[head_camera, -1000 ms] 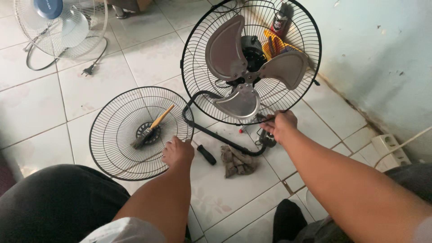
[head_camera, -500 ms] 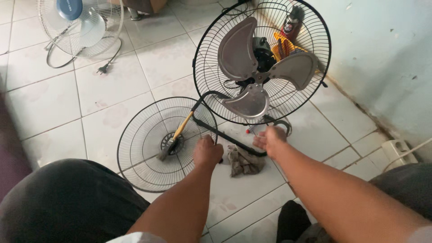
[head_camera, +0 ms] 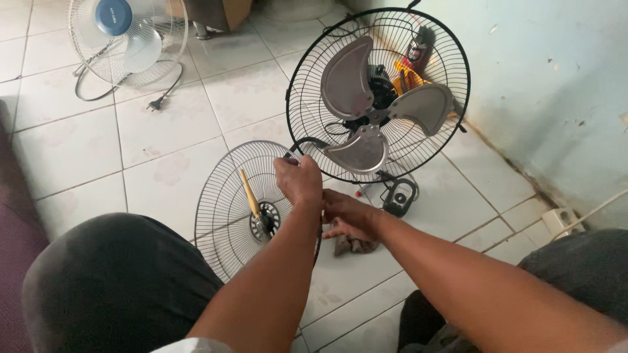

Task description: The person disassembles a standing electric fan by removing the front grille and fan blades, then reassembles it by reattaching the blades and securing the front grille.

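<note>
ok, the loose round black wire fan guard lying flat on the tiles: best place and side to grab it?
Probably the outer rim of the loose round black wire fan guard, on its open left edge, coming from above. It lies flat, so the thin rim wire can be pinched and tipped up. The yellow-handled screwdriver lies over the hub, and the left hand covers the right edge.

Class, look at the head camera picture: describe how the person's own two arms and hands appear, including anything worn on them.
Both forearms are bare from the hands up to the picture's lower edge. The left hand and right hand wear no gloves, and no watch or bracelet shows at either wrist. Rings cannot be made out. A strip of white cloth, probably a short sleeve or shirt, shows by the left arm at the bottom edge.
</note>
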